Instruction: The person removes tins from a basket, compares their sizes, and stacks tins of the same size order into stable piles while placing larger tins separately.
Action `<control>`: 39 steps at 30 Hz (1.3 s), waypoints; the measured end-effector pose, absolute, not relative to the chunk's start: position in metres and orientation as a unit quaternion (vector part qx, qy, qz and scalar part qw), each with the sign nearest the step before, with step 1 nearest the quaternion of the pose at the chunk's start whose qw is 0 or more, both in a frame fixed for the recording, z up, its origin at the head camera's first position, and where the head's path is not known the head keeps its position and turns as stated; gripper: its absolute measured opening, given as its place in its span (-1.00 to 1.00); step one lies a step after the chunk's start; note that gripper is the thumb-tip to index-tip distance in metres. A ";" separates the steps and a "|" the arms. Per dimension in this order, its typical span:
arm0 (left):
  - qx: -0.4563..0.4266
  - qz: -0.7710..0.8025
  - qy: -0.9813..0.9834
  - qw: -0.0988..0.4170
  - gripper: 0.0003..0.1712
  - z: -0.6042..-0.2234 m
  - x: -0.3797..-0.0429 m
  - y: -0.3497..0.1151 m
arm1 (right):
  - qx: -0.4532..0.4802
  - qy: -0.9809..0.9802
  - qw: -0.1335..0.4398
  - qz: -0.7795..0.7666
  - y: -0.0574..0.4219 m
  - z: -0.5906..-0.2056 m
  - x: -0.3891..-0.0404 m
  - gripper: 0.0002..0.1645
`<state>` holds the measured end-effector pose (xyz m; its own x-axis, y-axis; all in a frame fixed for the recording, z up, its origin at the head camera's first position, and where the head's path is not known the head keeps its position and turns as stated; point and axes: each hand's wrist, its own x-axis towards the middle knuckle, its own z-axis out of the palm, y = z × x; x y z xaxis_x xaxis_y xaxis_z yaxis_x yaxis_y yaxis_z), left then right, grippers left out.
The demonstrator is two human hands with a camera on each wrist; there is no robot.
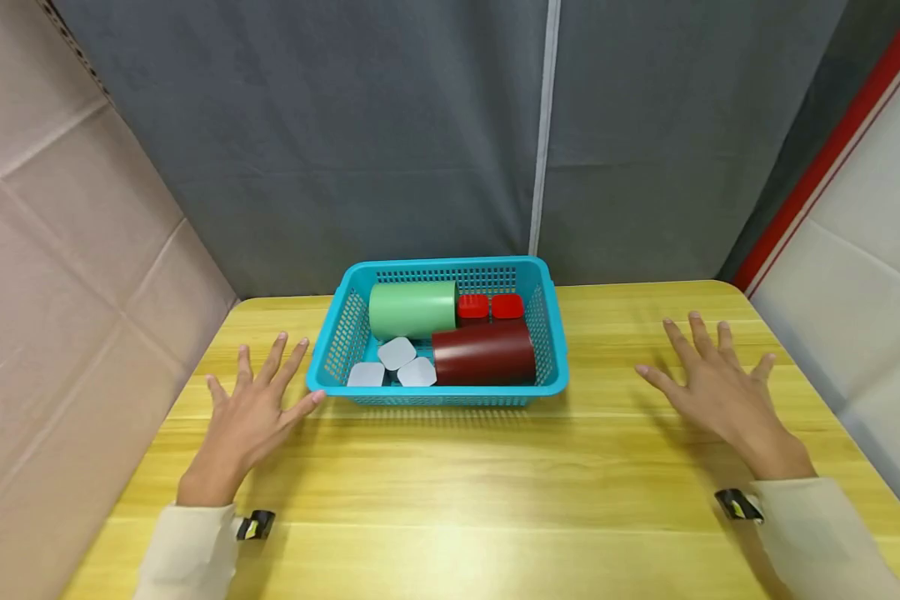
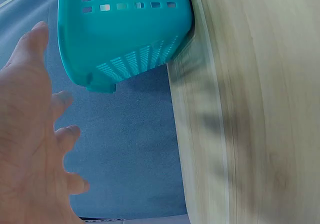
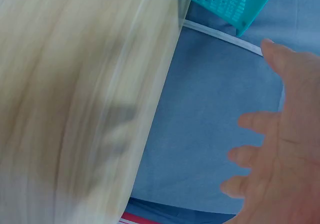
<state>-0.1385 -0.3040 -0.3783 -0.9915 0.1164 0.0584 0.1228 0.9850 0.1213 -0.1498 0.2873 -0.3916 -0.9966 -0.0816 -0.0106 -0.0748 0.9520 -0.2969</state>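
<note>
A turquoise plastic basket point(image 1: 438, 392) stands at the back of the wooden table. Inside it lie a green cylinder point(image 1: 412, 309), a dark red cylinder point(image 1: 484, 354), two bright red pieces point(image 1: 507, 306) and several whitish rounded-square pieces point(image 1: 397, 353); what kind they are I cannot tell. My left hand point(image 1: 249, 421), fingers spread and holding nothing, hovers left of the basket, its thumb tip near the front left corner. Off to the right, my right hand point(image 1: 723, 392) is also spread above the table, well apart from the basket. In the left wrist view, the basket's side point(image 2: 125, 29) appears beyond the thumb.
The wooden table point(image 1: 450, 483) carries the basket close to its back edge. A grey curtain point(image 1: 360, 150) hangs right behind. Pale panels point(image 1: 67, 275) rise on the left, and a white panel point(image 1: 870, 208) with a red edge stands on the right.
</note>
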 end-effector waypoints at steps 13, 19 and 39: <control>-0.083 -0.161 -0.983 0.026 0.02 -0.384 -0.147 -0.287 | -0.070 0.986 -0.015 -0.152 0.250 -0.370 -0.149 0.16; -0.081 -0.212 -0.973 0.028 0.06 -0.391 -0.154 -0.276 | -0.109 0.984 -0.036 -0.137 0.223 -0.361 -0.149 0.13; -0.095 -0.363 -0.925 0.056 0.04 -0.409 -0.164 -0.269 | -0.284 0.946 -0.094 -0.123 0.142 -0.349 -0.183 -0.02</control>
<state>-0.1637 -0.2686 -0.4092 -0.9758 0.1344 0.1726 0.2159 0.7189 0.6607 -0.1834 0.1416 -0.3494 -0.8211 -0.5142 0.2477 -0.5605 0.8083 -0.1800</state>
